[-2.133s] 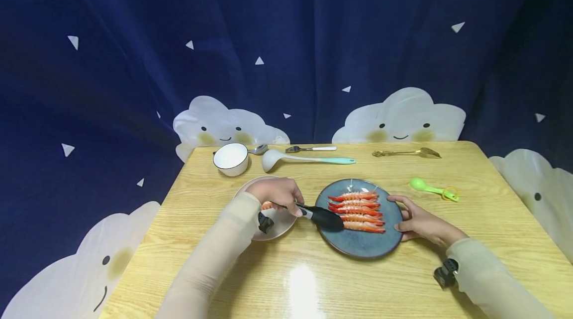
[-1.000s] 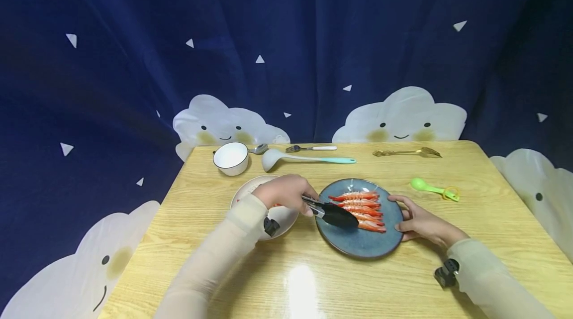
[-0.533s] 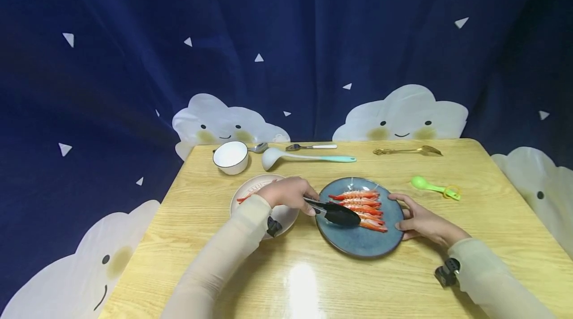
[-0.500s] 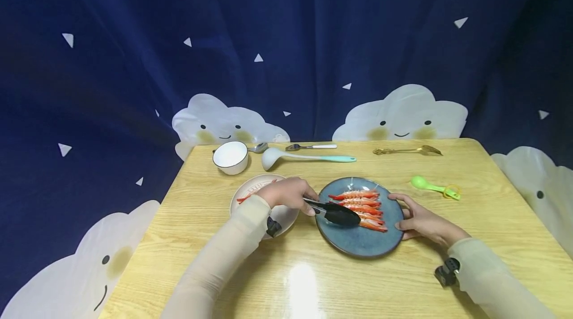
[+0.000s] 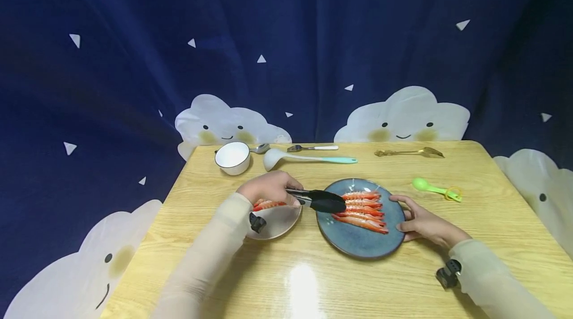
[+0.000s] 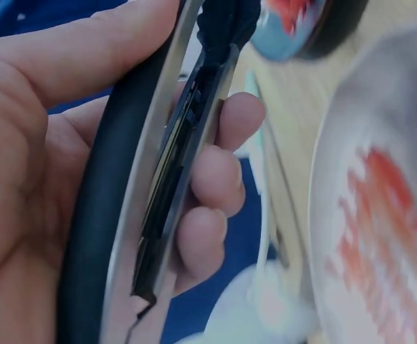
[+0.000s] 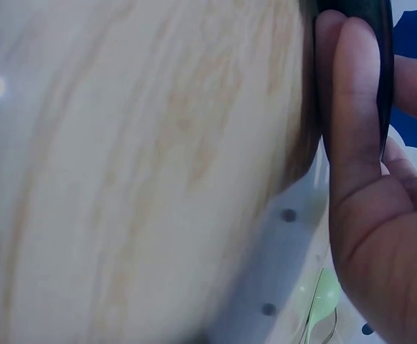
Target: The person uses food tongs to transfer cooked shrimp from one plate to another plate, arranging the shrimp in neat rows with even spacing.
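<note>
Left hand [image 5: 270, 187] grips tongs [image 5: 326, 202]; right hand [image 5: 421, 221] pinches the plate [image 5: 358, 248] at three o'clock.
The tongs' heads reach over the plate's ten o'clock side, by the shrimp [image 5: 363, 222]; at nine o'clock sits a dish [image 5: 279, 228], bowl [image 5: 233, 156] at its eleven.

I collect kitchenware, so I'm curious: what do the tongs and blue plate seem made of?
Tongs: seemingly metal arms, from the silvery sheen, with black heads, perhaps silicone or nylon. Blue plate: probably glazed ceramic, glossy, as its bright reflections suggest, though melamine is possible.
</note>
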A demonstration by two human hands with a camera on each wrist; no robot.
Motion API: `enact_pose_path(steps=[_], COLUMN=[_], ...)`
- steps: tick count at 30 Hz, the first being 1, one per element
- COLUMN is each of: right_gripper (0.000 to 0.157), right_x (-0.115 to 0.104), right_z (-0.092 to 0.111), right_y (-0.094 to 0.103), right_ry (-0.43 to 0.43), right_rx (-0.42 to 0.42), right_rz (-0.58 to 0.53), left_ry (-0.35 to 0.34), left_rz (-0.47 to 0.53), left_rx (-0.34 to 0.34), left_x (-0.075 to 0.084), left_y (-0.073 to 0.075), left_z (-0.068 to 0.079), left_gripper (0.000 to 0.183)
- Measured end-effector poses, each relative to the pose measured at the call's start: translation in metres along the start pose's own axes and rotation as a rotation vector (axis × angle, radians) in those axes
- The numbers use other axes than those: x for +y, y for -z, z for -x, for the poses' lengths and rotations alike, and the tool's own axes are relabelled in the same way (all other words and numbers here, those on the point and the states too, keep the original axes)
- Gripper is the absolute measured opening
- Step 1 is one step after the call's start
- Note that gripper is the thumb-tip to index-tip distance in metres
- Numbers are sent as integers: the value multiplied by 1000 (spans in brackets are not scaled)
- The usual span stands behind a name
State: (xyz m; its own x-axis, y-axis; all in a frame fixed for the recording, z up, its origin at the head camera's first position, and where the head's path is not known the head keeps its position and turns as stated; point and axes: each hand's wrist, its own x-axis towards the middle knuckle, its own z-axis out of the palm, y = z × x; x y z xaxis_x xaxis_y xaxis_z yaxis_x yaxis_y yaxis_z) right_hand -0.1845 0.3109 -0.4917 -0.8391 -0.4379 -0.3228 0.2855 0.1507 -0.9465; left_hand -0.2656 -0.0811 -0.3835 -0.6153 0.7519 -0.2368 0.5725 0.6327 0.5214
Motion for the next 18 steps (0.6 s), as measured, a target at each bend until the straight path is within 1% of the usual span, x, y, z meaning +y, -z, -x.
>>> enact_pose_path(steps=[2, 5, 8, 10, 14, 16, 18], right_gripper=[78, 78, 78, 78, 78, 78, 78], right_x=[0, 0, 1, 2, 2, 1, 1], right_z=[1, 1, 2, 3, 4, 3, 2], right_y=[0, 0, 0, 0, 1, 1, 1], right_ry=[-4, -4, 0, 2, 2, 8, 8], right_rx=[3, -3, -5, -5, 0, -4, -1], right_rz=[0, 0, -3, -1, -4, -3, -4], left_ry=[17, 81, 133, 165, 212, 239, 246], left_rz=[-54, -97, -107, -92, -95, -116, -135], left_rx=[24, 47, 63, 74, 99, 111, 121], left_x=[-5, -14, -26, -33, -48, -55, -60], left_y=[6, 13, 16, 18, 23, 26, 28], left_z=[10, 28, 44, 54, 75, 84, 92], left_gripper=[43, 47, 47, 48, 51, 51, 48])
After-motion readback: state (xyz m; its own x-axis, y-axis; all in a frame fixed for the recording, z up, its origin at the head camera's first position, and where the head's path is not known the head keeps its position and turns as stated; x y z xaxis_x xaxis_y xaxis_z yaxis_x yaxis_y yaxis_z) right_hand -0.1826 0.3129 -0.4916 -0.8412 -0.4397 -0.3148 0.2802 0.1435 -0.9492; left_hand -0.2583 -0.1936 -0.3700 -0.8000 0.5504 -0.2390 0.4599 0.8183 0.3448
